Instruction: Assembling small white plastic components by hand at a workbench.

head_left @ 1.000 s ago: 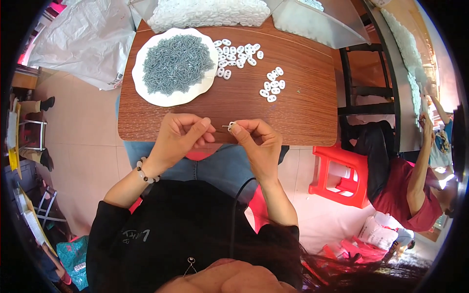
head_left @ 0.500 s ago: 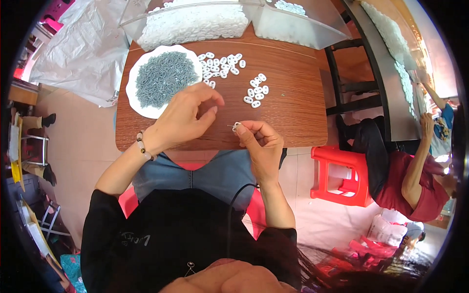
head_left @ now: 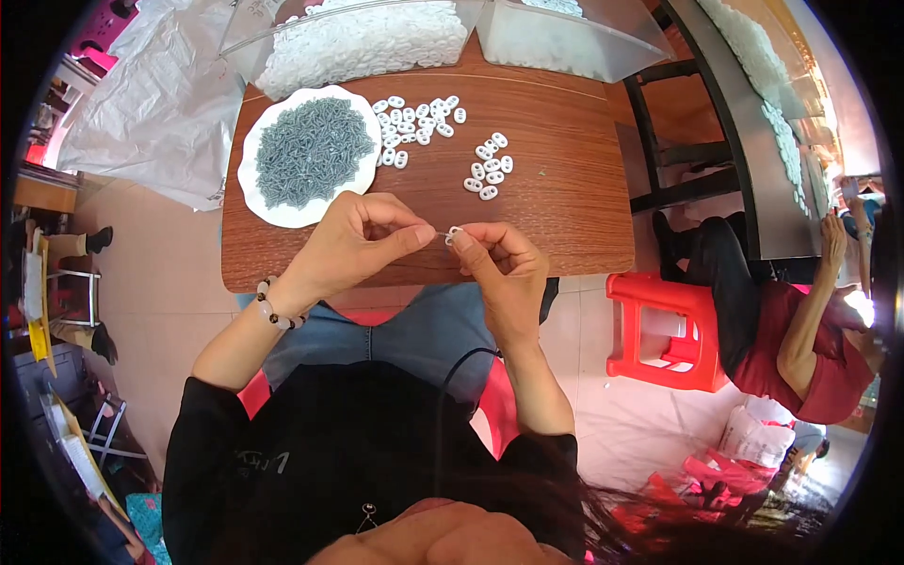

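Close to the table's near edge, my right hand (head_left: 502, 268) pinches a white oval two-holed plastic piece (head_left: 453, 235) between thumb and fingers. My left hand (head_left: 363, 240) is closed in a pinch on a thin, grey, spring-like metal piece (head_left: 440, 234), whose end meets the white one. Whether it sits inside a hole is too small to tell. Beyond my left hand, a scalloped white plate (head_left: 252, 193) holds a heap of similar slim grey metal pieces (head_left: 315, 151). Loose white two-holed pieces (head_left: 414, 121) lie right of the plate, and a smaller group (head_left: 489, 167) lies farther right.
Two clear bins of white pieces, a left bin (head_left: 367, 52) and a right bin (head_left: 565, 47), stand along the brown table's (head_left: 565, 198) far edge. At right are a red stool (head_left: 667, 330), a dark table (head_left: 744, 151) and a person in a dark red shirt (head_left: 800, 348).
My left hand has moved right and its thumb and fingers have closed on the grey piece beside the white one. My right hand keeps its pinch in nearly the same place.
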A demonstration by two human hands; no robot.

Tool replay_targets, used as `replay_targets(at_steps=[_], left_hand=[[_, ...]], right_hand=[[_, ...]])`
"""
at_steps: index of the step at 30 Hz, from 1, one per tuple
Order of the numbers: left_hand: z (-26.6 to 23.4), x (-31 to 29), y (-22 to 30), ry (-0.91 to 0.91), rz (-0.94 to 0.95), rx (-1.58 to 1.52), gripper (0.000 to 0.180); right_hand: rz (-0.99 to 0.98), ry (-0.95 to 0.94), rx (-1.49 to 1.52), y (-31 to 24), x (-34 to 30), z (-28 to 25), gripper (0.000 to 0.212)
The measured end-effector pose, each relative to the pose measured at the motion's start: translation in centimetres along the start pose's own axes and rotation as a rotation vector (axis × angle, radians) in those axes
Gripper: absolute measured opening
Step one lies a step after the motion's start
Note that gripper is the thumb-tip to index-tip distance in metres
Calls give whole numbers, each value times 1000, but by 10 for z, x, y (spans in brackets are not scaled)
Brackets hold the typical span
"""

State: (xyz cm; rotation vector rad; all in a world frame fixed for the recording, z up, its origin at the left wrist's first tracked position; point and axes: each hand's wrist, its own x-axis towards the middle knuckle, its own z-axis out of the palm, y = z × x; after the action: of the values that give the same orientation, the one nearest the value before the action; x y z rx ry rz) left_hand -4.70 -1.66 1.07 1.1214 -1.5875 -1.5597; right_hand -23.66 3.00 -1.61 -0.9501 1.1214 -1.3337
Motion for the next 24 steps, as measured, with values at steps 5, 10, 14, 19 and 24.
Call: replay_targets(at_steps=[5,10,14,19,24], left_hand=[[0,-1,-2,-2,17,-26,18],[1,1,-4,4,7,-30,18],[2,2,-8,0,-2,-51,19],[-1,0,-14,9,-6,-64,21],[-2,1,-10,6,-65,-111,23]], right_hand=[[-3,-16,9,-3,-3,5,12],[0,-15,-9,-2,-3,5,11],[-10,-6,-2,-2,-3,6,12],[-7,-10,-13,1,-1,6,11],[0,3,-24,0,-2,4,12]])
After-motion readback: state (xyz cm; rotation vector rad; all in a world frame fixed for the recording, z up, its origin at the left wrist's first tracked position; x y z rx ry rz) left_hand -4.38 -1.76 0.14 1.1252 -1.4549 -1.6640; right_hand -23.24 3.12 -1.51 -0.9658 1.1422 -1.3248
